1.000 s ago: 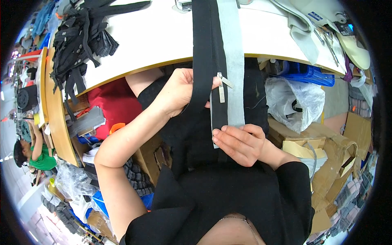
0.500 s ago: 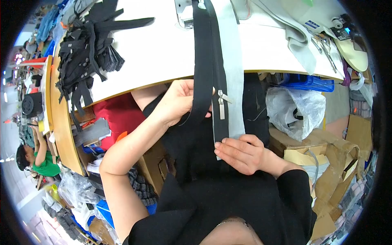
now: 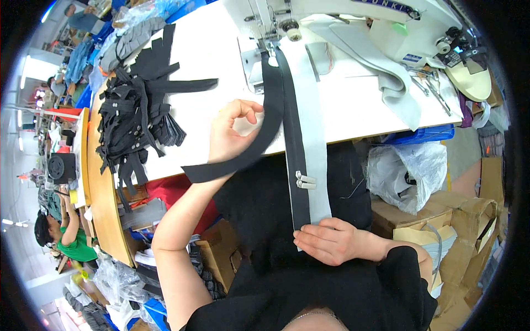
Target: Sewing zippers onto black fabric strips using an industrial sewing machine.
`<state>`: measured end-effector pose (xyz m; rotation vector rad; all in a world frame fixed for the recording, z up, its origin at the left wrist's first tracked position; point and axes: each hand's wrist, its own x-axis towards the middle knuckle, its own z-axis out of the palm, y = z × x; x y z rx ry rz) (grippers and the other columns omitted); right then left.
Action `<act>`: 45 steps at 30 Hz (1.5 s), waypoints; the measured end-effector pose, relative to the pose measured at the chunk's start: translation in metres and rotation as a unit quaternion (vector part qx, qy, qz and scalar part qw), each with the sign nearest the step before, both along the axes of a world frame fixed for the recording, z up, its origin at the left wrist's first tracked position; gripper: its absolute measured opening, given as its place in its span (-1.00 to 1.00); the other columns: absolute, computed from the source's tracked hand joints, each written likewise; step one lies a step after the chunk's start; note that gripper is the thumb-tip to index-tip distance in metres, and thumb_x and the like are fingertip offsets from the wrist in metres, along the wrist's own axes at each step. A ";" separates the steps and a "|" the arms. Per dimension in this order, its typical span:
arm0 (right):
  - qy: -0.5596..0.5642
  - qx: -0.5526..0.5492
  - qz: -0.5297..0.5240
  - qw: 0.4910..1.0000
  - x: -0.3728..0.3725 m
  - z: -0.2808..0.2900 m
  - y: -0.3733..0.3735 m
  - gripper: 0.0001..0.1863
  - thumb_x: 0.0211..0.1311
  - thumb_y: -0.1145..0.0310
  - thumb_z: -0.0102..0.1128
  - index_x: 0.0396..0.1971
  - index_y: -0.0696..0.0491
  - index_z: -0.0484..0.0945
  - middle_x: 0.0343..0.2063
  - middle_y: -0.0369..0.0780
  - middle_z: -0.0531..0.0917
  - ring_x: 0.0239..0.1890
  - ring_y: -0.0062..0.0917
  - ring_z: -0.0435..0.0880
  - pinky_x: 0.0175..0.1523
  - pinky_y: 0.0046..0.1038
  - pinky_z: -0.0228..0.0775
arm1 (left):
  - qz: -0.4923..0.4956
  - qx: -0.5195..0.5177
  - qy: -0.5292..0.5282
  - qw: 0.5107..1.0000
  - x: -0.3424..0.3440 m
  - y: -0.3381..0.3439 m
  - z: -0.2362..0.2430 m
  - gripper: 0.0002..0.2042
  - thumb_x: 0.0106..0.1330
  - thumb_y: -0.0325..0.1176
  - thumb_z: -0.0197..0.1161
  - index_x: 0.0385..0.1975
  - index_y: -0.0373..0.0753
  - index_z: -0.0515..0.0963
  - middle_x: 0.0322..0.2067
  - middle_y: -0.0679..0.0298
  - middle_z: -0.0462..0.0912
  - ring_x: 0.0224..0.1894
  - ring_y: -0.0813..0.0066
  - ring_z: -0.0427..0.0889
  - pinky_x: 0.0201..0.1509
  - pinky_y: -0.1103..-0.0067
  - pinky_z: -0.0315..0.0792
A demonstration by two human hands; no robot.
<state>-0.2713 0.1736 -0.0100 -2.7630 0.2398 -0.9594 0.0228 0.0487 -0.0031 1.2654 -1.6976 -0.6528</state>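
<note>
A long black zipper (image 3: 296, 143) lies along a light grey fabric strip (image 3: 316, 138), both running from the sewing machine's presser foot (image 3: 271, 49) toward my lap. Two silver zipper pulls (image 3: 305, 181) show near the lower part. My right hand (image 3: 326, 243) grips the near end of the zipper and grey strip together, fingers laid flat on top. A separate black strip (image 3: 259, 144) curves from the presser foot down to the left, across my left wrist, its end loose. My left hand (image 3: 232, 129) is beside that strip, fingers curled but apart; its thumb tip is partly hidden.
A heap of black zippers (image 3: 132, 118) lies on the white table (image 3: 193, 55) at left. At right are a grey fabric piece (image 3: 392, 88) and scissors (image 3: 436, 94). Below stand a plastic bag (image 3: 406, 174) and cardboard boxes (image 3: 425, 209). Another person (image 3: 69, 237) works at far left.
The view has shifted, bringing more of the sewing machine into sight. My left hand has moved up toward the machine, and the black strip now swings loose across my wrist. My right hand keeps its hold.
</note>
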 end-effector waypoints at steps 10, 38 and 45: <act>0.021 0.012 -0.012 1.000 -0.007 -0.012 0.001 -0.77 0.24 0.38 0.31 -0.14 0.10 0.76 -0.06 -0.24 0.78 0.00 -0.49 0.73 0.03 -0.47 0.52 | 0.047 -0.101 -0.153 0.982 -0.015 -0.045 -0.001 -0.67 0.16 -0.60 0.43 -0.06 -0.18 0.77 0.03 0.24 0.69 0.09 0.20 0.57 0.20 0.35 0.44; 0.053 0.145 0.007 0.988 -0.006 -0.055 -0.018 -0.68 0.29 0.37 0.28 0.03 0.05 0.74 0.09 -0.28 0.74 0.10 -0.49 0.69 0.10 -0.43 0.55 | 0.024 -0.016 -0.076 0.997 -0.014 -0.069 -0.004 -0.73 0.30 -0.48 0.41 -0.01 -0.13 0.77 0.08 0.26 0.77 0.28 0.31 0.63 0.61 0.08 0.04; 0.035 0.171 0.023 0.984 -0.003 -0.055 -0.023 -0.68 0.28 0.38 0.29 0.03 0.04 0.74 0.07 -0.29 0.75 0.10 -0.50 0.69 0.07 -0.45 0.56 | 0.015 -0.009 -0.146 0.989 -0.013 -0.065 -0.007 -0.60 0.30 -0.52 0.36 0.15 -0.11 0.71 0.24 0.28 0.69 0.40 0.32 0.53 0.64 0.07 -0.06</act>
